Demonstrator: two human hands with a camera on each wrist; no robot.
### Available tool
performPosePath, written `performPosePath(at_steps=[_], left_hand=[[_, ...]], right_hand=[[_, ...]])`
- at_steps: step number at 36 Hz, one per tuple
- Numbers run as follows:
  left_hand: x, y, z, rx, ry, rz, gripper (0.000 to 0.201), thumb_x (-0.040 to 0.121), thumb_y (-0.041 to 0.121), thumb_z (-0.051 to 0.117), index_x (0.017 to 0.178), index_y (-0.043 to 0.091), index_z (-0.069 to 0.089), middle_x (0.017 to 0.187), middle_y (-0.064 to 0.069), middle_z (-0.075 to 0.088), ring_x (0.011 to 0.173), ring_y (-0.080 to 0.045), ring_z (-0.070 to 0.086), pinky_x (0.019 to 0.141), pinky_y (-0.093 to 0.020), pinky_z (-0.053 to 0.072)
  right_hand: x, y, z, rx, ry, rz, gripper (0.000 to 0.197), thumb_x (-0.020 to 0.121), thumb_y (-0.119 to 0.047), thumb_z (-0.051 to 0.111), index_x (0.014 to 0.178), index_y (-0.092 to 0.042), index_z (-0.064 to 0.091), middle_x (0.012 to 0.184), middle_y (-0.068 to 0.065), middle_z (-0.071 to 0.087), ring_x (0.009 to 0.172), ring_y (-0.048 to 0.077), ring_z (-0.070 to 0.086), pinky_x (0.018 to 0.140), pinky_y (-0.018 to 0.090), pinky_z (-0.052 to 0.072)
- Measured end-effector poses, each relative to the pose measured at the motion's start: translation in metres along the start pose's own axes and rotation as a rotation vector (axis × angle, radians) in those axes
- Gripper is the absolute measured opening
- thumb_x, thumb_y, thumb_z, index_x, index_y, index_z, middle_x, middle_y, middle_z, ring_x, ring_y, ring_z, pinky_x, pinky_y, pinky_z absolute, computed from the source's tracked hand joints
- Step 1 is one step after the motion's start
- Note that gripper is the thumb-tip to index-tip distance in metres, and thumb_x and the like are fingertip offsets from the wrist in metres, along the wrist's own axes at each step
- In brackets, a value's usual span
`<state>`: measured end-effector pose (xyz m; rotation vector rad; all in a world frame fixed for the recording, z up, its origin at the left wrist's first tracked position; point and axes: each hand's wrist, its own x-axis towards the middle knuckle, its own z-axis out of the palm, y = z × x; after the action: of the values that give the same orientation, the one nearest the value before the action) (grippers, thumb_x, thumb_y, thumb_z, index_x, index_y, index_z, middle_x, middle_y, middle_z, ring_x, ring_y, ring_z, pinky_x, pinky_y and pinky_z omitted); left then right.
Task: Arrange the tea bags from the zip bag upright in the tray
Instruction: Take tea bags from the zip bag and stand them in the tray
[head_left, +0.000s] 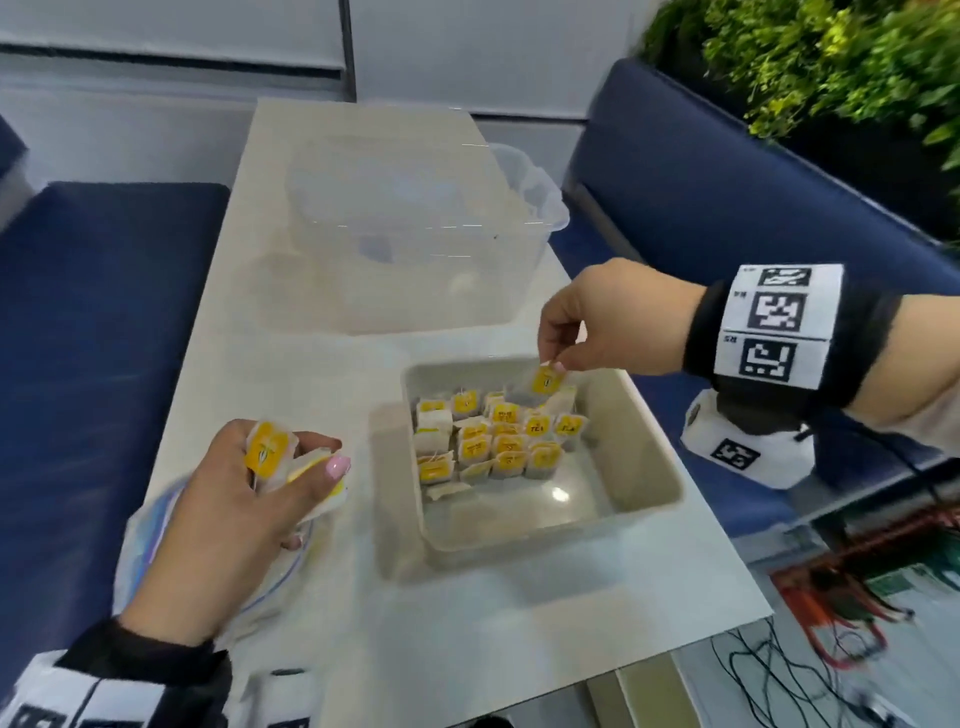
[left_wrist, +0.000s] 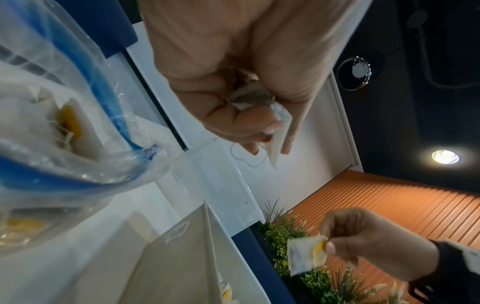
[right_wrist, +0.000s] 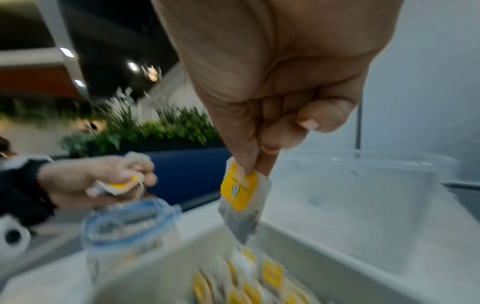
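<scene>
White counter (head_left: 322, 613) carries everything, with blue seating (head_left: 98, 332) to either side and green plants (head_left: 831, 67) at two o'clock; a clear lidded bin (head_left: 410, 228) stands at twelve o'clock of the tray (head_left: 644, 467), just beyond it; the grey tray sits right of centre, and rows of tea bags (head_left: 493, 441) with yellow tags stand upright in its far-left part, while one or two at their near edge lie flat; its near-right floor is bare; the zip bag (head_left: 150, 540), clear with a blue seal, lies at eight o'clock of the tray under the left hand (head_left: 249, 499), and the left wrist view shows tea bags inside it; that left hand has its fingers curled round a small bunch of tea bags (head_left: 270, 457) above the zip bag's mouth; the right hand (head_left: 602, 322) hovers over the tray's far rim at one o'clock, thumb and fingertips pinching a single tea bag (head_left: 545, 382) by its yellow-tagged top, so it hangs above the standing rows.
</scene>
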<state>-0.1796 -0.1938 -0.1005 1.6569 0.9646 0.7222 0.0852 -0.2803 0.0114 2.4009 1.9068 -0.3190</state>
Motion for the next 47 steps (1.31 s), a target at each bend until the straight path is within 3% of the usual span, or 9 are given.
performPosePath(at_steps=[6, 12, 17, 21, 26, 30, 37, 44, 47], left_hand=[[0.002, -0.012, 0.006, -0.066, 0.01, -0.019, 0.037, 0.066, 0.039, 0.082, 0.079, 0.021, 0.052, 0.09, 0.01, 0.069, 0.079, -0.015, 0.061, 0.043, -0.012, 0.045], [0.002, -0.022, 0.003, -0.078, -0.077, -0.018, 0.048, 0.056, 0.057, 0.067, 0.071, 0.015, 0.048, 0.045, 0.016, 0.049, 0.039, -0.002, 0.041, 0.038, -0.009, 0.032], [0.002, -0.028, 0.001, -0.059, -0.063, -0.026, 0.071, 0.05, 0.072, 0.068, 0.076, 0.007, 0.054, 0.045, 0.011, 0.052, 0.036, -0.008, 0.037, 0.038, -0.01, 0.031], [0.0, -0.034, 0.001, -0.04, -0.024, -0.112, 0.095, 0.029, 0.087, 0.066, 0.093, 0.016, 0.065, 0.061, 0.006, 0.065, 0.05, -0.017, 0.051, 0.044, -0.023, 0.043], [-0.002, -0.033, 0.004, -0.047, -0.023, -0.154, 0.076, 0.035, 0.072, 0.071, 0.091, 0.02, 0.065, 0.068, 0.001, 0.067, 0.051, -0.022, 0.054, 0.046, -0.032, 0.045], [-0.003, -0.029, 0.008, -0.055, -0.02, -0.15, 0.06, 0.052, 0.054, 0.085, 0.093, 0.015, 0.064, 0.07, 0.001, 0.066, 0.048, -0.017, 0.051, 0.041, -0.024, 0.043], [-0.004, -0.028, 0.015, -0.085, -0.007, -0.185, 0.024, 0.073, 0.019, 0.073, 0.093, 0.013, 0.06, 0.076, 0.015, 0.067, 0.054, -0.01, 0.055, 0.039, -0.019, 0.045], [-0.006, -0.017, 0.024, -0.2, -0.089, -0.224, 0.046, 0.06, 0.026, 0.086, 0.092, 0.015, 0.056, 0.084, 0.012, 0.069, 0.056, 0.0, 0.058, 0.042, -0.017, 0.046], [-0.005, -0.013, 0.026, -0.31, -0.136, -0.277, 0.039, 0.07, 0.027, 0.082, 0.093, 0.014, 0.053, 0.087, 0.009, 0.07, 0.058, 0.001, 0.058, 0.046, -0.019, 0.047]], right_hand=[[0.002, 0.034, 0.032, -0.118, -0.193, 0.102, 0.015, 0.081, -0.012, 0.06, 0.082, -0.027, 0.06, 0.071, -0.014, 0.053, 0.068, 0.008, 0.052, 0.061, 0.019, 0.042], [0.012, 0.044, 0.066, -0.226, -0.352, 0.133, 0.022, 0.083, -0.011, 0.057, 0.096, -0.026, 0.066, 0.076, -0.013, 0.056, 0.081, 0.012, 0.053, 0.073, 0.024, 0.046], [0.028, 0.05, 0.085, -0.326, -0.448, 0.119, 0.022, 0.084, -0.01, 0.054, 0.094, -0.02, 0.071, 0.098, -0.005, 0.069, 0.085, 0.016, 0.06, 0.066, 0.022, 0.044], [0.037, 0.054, 0.097, -0.365, -0.446, 0.156, 0.024, 0.086, -0.012, 0.049, 0.096, -0.014, 0.07, 0.099, 0.002, 0.069, 0.077, 0.017, 0.055, 0.063, 0.024, 0.043], [0.047, 0.057, 0.107, -0.398, -0.445, 0.187, 0.021, 0.088, -0.014, 0.048, 0.094, -0.013, 0.068, 0.091, 0.002, 0.066, 0.077, 0.019, 0.056, 0.064, 0.026, 0.044], [0.052, 0.06, 0.113, -0.396, -0.42, 0.202, 0.021, 0.089, -0.016, 0.049, 0.095, -0.013, 0.069, 0.093, 0.002, 0.066, 0.08, 0.019, 0.058, 0.065, 0.026, 0.045], [0.054, 0.06, 0.124, -0.397, -0.429, 0.223, 0.018, 0.089, -0.015, 0.052, 0.096, -0.015, 0.068, 0.094, 0.0, 0.066, 0.077, 0.017, 0.056, 0.068, 0.025, 0.047], [0.051, 0.058, 0.116, -0.355, -0.428, 0.233, 0.019, 0.086, -0.014, 0.053, 0.099, -0.015, 0.067, 0.099, 0.001, 0.068, 0.081, 0.018, 0.059, 0.064, 0.023, 0.045], [0.046, 0.053, 0.097, -0.307, -0.345, 0.23, 0.017, 0.083, -0.02, 0.057, 0.096, -0.021, 0.066, 0.095, -0.001, 0.067, 0.082, 0.016, 0.06, 0.06, 0.022, 0.044]])
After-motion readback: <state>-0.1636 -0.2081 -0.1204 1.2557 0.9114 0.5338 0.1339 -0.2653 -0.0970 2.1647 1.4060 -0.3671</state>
